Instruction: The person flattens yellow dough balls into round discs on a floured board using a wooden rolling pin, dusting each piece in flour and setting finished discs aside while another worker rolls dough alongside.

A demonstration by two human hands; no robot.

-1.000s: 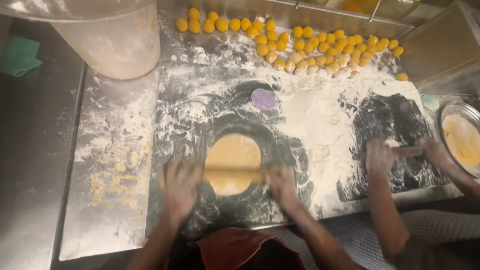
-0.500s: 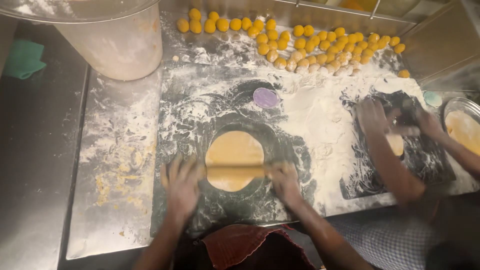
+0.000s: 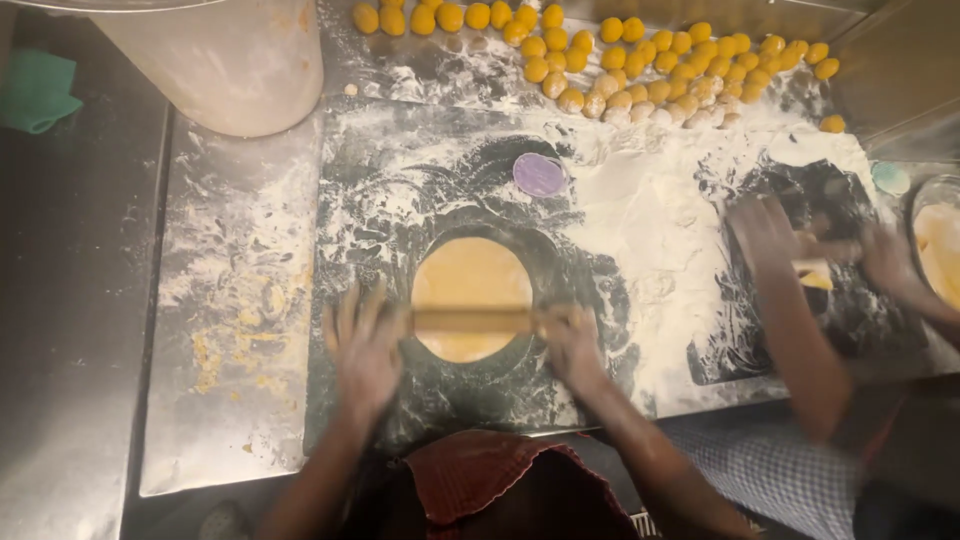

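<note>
Step in hand: rolling out. My left hand (image 3: pixel 362 345) and right hand (image 3: pixel 572 345) lie flat, fingers spread, palms bearing on the two ends of the wooden rolling pin (image 3: pixel 470 320). The pin lies crosswise over the lower half of the round yellow dough disc (image 3: pixel 470 285), which rests on the floured dark board (image 3: pixel 400 190) on the desk (a co-worker's hands roll on a second board at right). Judgement: the next pass calls for even pressure from both palms, keeping the disc round.
</note>
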